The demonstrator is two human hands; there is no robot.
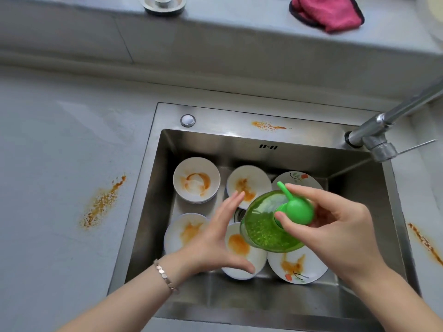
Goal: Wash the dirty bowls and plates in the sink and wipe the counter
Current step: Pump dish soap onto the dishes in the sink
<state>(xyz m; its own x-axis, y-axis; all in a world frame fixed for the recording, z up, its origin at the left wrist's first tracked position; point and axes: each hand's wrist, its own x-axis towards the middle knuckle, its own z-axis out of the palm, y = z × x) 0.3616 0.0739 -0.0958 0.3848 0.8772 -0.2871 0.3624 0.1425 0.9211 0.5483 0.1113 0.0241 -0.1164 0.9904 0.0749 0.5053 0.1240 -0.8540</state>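
Note:
Several white bowls and plates smeared with orange sauce lie in the steel sink (239,140): a bowl (196,179) at the back left, another (248,185) behind my hands, a flowered plate (297,267) at the front right. Over them my right hand (335,226) grips the green pump head of a green soap bottle (266,226). My left hand (215,236) hovers open just left of the bottle, fingers straight, touching nothing.
Orange stains mark the counter at the left (103,202), the right (424,243) and the sink's back ledge (267,125). A pink cloth (328,12) lies on the raised shelf behind. The tap (381,125) reaches in from the right. A metal strainer (164,3) sits on the shelf.

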